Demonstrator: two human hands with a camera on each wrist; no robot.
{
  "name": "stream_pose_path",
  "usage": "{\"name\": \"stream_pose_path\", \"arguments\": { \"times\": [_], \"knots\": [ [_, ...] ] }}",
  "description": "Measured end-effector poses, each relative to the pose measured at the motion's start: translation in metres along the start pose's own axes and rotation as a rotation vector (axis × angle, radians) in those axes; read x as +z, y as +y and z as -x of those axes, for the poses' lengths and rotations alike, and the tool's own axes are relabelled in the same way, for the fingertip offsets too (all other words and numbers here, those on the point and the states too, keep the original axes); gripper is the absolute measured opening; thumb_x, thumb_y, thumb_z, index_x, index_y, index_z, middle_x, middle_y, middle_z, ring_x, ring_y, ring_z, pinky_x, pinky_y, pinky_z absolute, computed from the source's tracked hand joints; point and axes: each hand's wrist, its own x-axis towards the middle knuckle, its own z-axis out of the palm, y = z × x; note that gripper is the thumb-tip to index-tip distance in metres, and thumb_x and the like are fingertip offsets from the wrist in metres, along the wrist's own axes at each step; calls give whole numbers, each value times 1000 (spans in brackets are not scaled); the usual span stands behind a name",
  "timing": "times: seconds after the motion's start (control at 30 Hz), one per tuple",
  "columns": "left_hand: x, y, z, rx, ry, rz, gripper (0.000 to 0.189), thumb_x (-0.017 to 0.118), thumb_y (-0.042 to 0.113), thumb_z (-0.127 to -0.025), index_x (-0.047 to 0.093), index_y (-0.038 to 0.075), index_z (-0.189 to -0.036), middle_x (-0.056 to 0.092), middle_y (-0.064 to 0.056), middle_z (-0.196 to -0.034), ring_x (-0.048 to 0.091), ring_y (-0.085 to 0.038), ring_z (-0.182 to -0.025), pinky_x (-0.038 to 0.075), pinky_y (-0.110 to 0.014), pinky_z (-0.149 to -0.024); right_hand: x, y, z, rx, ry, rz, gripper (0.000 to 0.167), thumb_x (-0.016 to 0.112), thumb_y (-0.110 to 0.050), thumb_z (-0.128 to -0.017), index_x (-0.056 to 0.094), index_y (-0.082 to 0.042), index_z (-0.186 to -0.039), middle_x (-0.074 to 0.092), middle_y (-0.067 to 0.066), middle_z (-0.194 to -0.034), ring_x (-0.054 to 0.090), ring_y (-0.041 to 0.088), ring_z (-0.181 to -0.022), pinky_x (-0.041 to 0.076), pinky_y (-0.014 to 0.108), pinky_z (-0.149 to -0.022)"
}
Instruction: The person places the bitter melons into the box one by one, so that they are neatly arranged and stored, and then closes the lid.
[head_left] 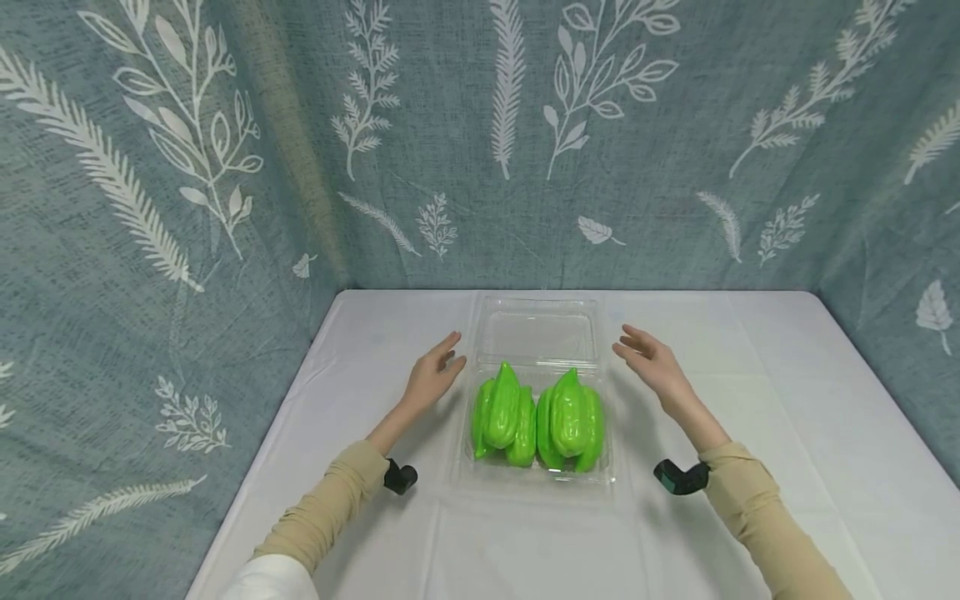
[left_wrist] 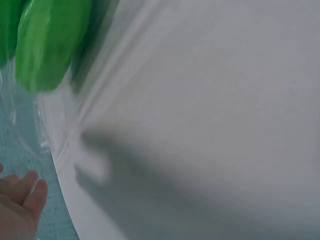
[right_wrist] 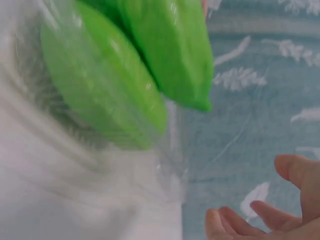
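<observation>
A clear plastic clamshell box (head_left: 450, 479) lies on the table with its lid (head_left: 536, 332) folded back toward the curtain. Inside its base are two heaps of glossy, tapered green vegetables that look like bitter melons, a left heap (head_left: 504, 408) and a right heap (head_left: 572, 412), each with one piece on top. My left hand (head_left: 435, 372) is raised left of the lid, fingers loosely extended, holding nothing. On the opposite side my right hand (head_left: 651, 360) is raised likewise, fingers spread from the thumb and holding nothing. In the right wrist view, the green vegetables (right_wrist: 170, 50) sit beyond the box's clear wall.
A white cloth covers the table (head_left: 525, 550). A blue-green curtain (head_left: 465, 125) with white leaf prints hangs behind and at both sides. Black wrist cameras, one on the left (head_left: 401, 477) and one on the right (head_left: 681, 477), stick out inward from the sleeves.
</observation>
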Motion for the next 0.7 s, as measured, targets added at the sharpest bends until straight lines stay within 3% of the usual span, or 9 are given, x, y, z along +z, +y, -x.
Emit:
{"name": "stream_pose_path", "arguments": {
  "times": [0.17, 0.37, 0.57, 0.67, 0.7],
  "knots": [
    [-4, -1, -18, -115, -38, 32, 51, 48, 23, -98, 38, 2, -143, 37, -18, -149, 47, -38, -130, 45, -46, -108, -3, 7, -18, 102, 14, -134, 67, 43, -31, -100, 10, -4, -152, 22, 25, -154, 26, 38, -142, 30, 42, -120],
    [0, -4, -38, -264, -176, 160, 55, 41, 29, -101, 30, 0, -147, 34, -21, -150, 42, -38, -133, 44, -46, -109, 0, 15, -38, 234, -71, -252, 65, 38, -24, -101, 4, 2, -151, 14, 25, -156, 23, 37, -143, 27, 40, -121],
    [6, 1, -48, -412, -230, 234, 56, 40, 30, -100, 30, 1, -147, 39, -22, -147, 47, -35, -130, 47, -41, -107, 8, 21, -45, 277, -115, -280, 60, 39, -18, -101, 12, 5, -149, 23, 26, -153, 32, 34, -140, 33, 36, -118],
    [10, -6, -52, -400, -232, 251, 56, 46, 31, -98, 35, 3, -145, 48, -20, -141, 52, -30, -127, 49, -39, -104, 13, 22, -46, 266, -107, -260, 57, 42, -16, -100, 20, 5, -148, 29, 25, -151, 45, 28, -132, 41, 31, -112],
    [15, -22, -58, -357, -229, 276, 57, 50, 34, -96, 39, 5, -144, 54, -17, -136, 58, -27, -120, 54, -35, -98, 14, 22, -46, 250, -109, -251, 57, 43, -15, -100, 21, 6, -148, 30, 27, -150, 50, 25, -127, 44, 29, -110]
  ]
}}
